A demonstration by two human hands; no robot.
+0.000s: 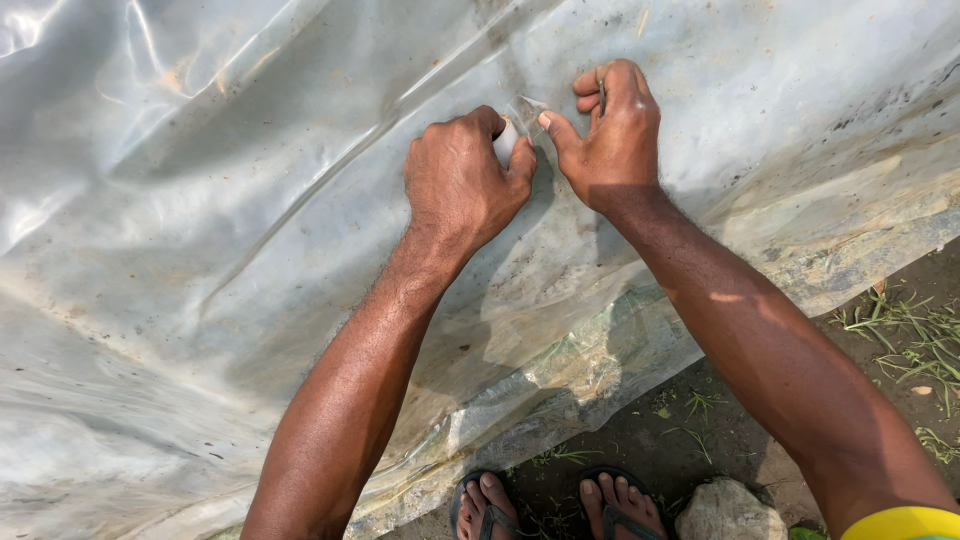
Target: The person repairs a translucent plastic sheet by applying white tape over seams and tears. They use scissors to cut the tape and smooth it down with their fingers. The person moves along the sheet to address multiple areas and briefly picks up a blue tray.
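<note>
Both hands (540, 160) pinch dirty plastic sheet (200, 250) outdoors.

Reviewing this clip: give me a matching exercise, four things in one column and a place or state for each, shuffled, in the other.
Things:
1. left hand
2. right hand
3. stone
4. plastic sheet

Places or states:
A. on the ground beside the sandalled feet
B. closed around a small white object
C. wrinkled, translucent, dirt-speckled
D. pinching a clear strip against the sheet

Pairs: 1-B, 2-D, 3-A, 4-C
</note>
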